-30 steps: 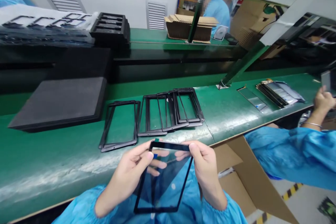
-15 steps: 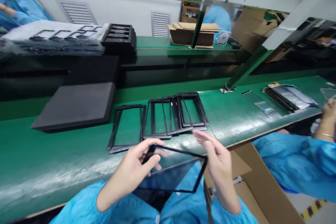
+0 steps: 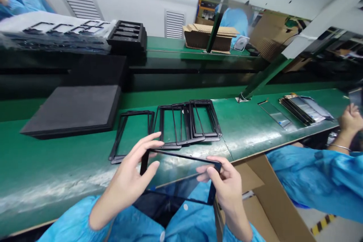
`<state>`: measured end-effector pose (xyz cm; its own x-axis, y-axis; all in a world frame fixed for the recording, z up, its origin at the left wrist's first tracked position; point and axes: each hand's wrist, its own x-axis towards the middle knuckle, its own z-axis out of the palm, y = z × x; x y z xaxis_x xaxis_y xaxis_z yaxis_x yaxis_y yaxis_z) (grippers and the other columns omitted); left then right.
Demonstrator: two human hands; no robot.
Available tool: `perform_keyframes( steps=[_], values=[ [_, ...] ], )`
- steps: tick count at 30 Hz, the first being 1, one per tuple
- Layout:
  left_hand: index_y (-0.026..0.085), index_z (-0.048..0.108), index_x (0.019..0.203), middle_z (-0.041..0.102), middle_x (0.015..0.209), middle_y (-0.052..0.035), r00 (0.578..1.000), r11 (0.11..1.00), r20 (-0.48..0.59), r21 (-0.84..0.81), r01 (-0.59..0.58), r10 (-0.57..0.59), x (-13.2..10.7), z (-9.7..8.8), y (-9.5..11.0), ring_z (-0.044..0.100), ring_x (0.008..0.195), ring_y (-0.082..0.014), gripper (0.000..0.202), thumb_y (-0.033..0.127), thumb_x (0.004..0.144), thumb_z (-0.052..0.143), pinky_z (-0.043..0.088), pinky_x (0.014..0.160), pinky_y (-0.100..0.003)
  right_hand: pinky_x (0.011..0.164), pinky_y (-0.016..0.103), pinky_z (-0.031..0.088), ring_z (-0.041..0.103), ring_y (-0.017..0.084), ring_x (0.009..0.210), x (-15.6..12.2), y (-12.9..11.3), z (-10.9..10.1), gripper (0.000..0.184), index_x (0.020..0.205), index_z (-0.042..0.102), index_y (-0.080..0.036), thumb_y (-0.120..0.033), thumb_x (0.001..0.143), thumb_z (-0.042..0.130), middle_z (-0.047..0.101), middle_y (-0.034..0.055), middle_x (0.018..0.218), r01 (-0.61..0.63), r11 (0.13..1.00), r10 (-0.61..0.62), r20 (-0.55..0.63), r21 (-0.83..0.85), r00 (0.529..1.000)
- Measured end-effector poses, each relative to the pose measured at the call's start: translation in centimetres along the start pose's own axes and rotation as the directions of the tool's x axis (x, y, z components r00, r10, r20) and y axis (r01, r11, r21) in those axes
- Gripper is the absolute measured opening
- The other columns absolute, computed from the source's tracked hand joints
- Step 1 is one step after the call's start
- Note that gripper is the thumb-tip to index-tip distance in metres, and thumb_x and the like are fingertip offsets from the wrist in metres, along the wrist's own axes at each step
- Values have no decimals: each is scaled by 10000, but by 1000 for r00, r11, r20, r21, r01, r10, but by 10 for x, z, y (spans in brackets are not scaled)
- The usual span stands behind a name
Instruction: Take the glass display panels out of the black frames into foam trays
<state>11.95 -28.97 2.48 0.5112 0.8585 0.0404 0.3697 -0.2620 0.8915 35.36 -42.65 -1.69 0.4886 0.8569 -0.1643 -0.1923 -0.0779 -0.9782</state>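
A clear glass panel with a black border [image 3: 181, 177] is held level over the bench's front edge, tilted toward me. My right hand [image 3: 225, 183] grips its right end, thumb on the near face and fingertips showing through the glass behind. My left hand [image 3: 133, 174] is around the left end, with the thumb over the glass and the other fingers loosely stretched along the top corner. Just beyond my hands, several thin black rectangular frames [image 3: 178, 145] lie overlapping on the green bench [image 3: 70, 166].
A black foam stack [image 3: 76, 107] sits at the left. Black trays [image 3: 126, 36] and bagged parts stand on the shelf behind. To the right are stacked panels [image 3: 300, 109], a slanted post [image 3: 263, 75] and a co-worker's hand [image 3: 350, 121]. An open cardboard box [image 3: 280, 200] is below.
My right hand has closed on the right end of the glass panel, from being open beside it. The left fingers have loosened and stretched out. The panel has shifted slightly left.
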Motion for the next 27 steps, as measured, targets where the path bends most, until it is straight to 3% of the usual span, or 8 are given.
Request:
perform_keyframes(
  steps=[4, 7, 10, 13, 17, 19, 22, 27],
  values=[
    [367, 772, 1295, 707, 1474, -27, 929, 853, 223, 377, -361, 294, 13, -6, 4, 577, 1433, -343, 299, 348, 1014, 669, 257, 1296, -642, 588, 325, 675, 823, 265, 630, -4, 2, 4, 306, 1061, 738, -209, -483, 935, 789, 858, 113, 834, 0, 1000, 0, -1, -6, 1000],
    [291, 814, 1222, 834, 1231, -32, 861, 798, 310, 343, -496, 402, 19, -5, 3, 767, 1142, -275, 260, 303, 1056, 615, 504, 1146, -489, 581, 322, 673, 821, 267, 621, -7, 3, 7, 331, 1054, 744, -204, -503, 921, 799, 857, 109, 820, -29, 1000, 29, 10, -9, 1000],
    [224, 829, 1179, 872, 1052, -40, 865, 841, 323, 265, -472, 384, 19, -4, -1, 823, 897, -218, 276, 271, 1074, 578, 610, 808, -307, 561, 320, 656, 811, 268, 605, -10, 0, 13, 355, 1035, 755, -201, -521, 894, 815, 852, 106, 796, -52, 999, 51, -18, -1, 999],
    [262, 837, 1180, 867, 1072, -38, 897, 883, 336, 270, -385, 288, 14, -1, -5, 817, 958, -240, 268, 255, 1048, 604, 600, 830, -305, 552, 330, 639, 797, 269, 578, -10, -1, 25, 389, 1007, 768, -194, -547, 861, 835, 844, 115, 773, -72, 997, 72, -37, 7, 997],
    [329, 697, 1447, 830, 1118, -32, 910, 966, 394, 156, -207, 131, 8, 1, -2, 777, 970, -236, 505, 269, 947, 729, 598, 848, -305, 616, 351, 646, 814, 275, 633, -2, 4, 49, 560, 1245, 745, -203, -587, 847, 837, 850, 99, 807, -147, 988, 128, 276, 50, 953],
    [318, 610, 1535, 793, 963, -8, 954, 998, 298, 25, -49, 39, 8, -10, -2, 745, 787, -189, 613, 298, 933, 729, 594, 715, -270, 672, 377, 652, 830, 286, 715, 9, 11, 53, 715, 1469, 619, -229, -611, 888, 785, 858, 91, 869, -148, 984, 104, 354, 100, 929],
    [277, 532, 1584, 706, 822, 24, 989, 974, -85, -206, 98, -117, 16, -60, -14, 676, 593, -150, 717, 299, 901, 747, 564, 549, -241, 647, 391, 638, 810, 286, 722, 34, 25, 40, 669, 1453, 628, -211, -639, 941, 684, 850, 122, 918, 14, 992, -23, 66, 128, 998],
    [225, 666, 1338, 727, 893, 22, 690, 902, -628, -422, 86, -360, 45, -181, -55, 713, 682, -148, 518, 72, 844, 695, 585, 570, -219, 424, 308, 443, 597, 195, 460, 63, 62, 7, 476, 1115, 762, -191, -623, 924, 709, 734, 50, 671, 170, 985, -154, -353, 13, 923]
  ],
)
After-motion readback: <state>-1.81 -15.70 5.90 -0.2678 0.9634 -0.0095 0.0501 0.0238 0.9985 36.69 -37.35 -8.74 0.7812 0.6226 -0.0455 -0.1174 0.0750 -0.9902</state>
